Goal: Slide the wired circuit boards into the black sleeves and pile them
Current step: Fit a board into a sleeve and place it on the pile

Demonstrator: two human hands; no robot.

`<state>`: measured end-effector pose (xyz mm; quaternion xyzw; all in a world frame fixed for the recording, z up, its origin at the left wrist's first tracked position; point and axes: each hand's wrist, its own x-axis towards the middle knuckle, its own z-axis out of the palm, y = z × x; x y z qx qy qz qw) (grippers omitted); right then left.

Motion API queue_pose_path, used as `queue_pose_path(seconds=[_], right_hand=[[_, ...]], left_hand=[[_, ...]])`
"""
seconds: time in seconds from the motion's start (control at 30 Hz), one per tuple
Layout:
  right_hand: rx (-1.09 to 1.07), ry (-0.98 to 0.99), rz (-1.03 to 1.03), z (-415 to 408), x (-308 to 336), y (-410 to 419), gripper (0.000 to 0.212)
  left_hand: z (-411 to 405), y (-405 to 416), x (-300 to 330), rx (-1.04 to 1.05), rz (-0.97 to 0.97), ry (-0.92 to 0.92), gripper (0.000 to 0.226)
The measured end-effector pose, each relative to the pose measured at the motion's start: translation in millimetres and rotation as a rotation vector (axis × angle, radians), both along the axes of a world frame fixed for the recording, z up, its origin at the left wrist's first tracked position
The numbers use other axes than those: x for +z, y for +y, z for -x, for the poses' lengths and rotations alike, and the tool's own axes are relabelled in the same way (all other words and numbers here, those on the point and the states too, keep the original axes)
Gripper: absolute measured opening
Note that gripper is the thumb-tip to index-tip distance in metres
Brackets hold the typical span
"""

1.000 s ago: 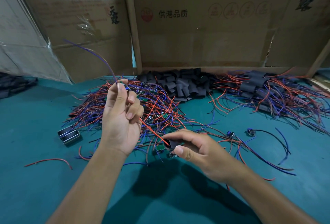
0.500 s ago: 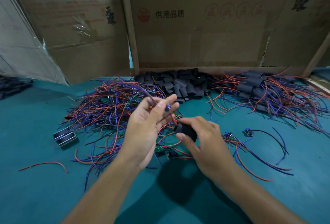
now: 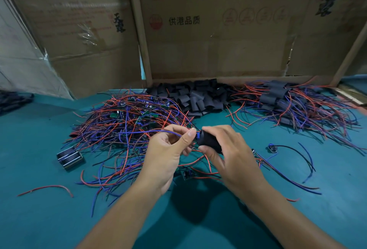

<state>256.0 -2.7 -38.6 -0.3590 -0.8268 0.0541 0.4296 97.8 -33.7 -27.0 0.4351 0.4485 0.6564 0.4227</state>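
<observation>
Fingers (image 3: 188,136) of the left hand (image 3: 168,153) pinch the wired board's end while the right hand (image 3: 228,149) grips the black sleeve (image 3: 208,141), so it slides in straight.

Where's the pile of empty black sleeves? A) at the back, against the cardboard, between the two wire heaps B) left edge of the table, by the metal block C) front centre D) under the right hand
A: the empty black sleeves lie heaped against the cardboard wall, with the bare-board wire heap to their left and the sleeved pile to their right.
</observation>
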Motion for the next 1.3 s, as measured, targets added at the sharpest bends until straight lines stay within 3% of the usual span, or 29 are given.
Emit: queue_pose_path(seconds=[0.27, 0.37, 0.53, 0.8, 0.9, 1.17, 1.3], right_hand=[[0.083, -0.014, 0.113, -5, 1, 1, 0.043], [0.09, -0.015, 0.113, -4, 1, 2, 0.045], [0.091, -0.033, 0.121, -5, -1, 3, 0.046], [0.143, -0.045, 0.072, -6, 1, 4, 0.045], [0.144, -0.056, 0.065, -5, 0, 3, 0.043], [0.167, -0.08, 0.043, -4, 0, 1, 0.032], [0.227, -0.139, 0.116, -6, -1, 2, 0.038]], left_hand=[[7, 1, -4, 0.081, -0.022, 0.209, 0.022], [7, 2, -5, 0.042, -0.017, 0.16, 0.022], [5, 3, -5, -0.014, -0.082, 0.311, 0.013], [13, 4, -3, -0.091, -0.027, 0.231, 0.003], [9, 3, -5, -0.121, 0.056, 0.133, 0.019], [9, 3, -3, -0.211, 0.284, -0.121, 0.017], [11, 5, -5, -0.239, 0.339, -0.14, 0.026]])
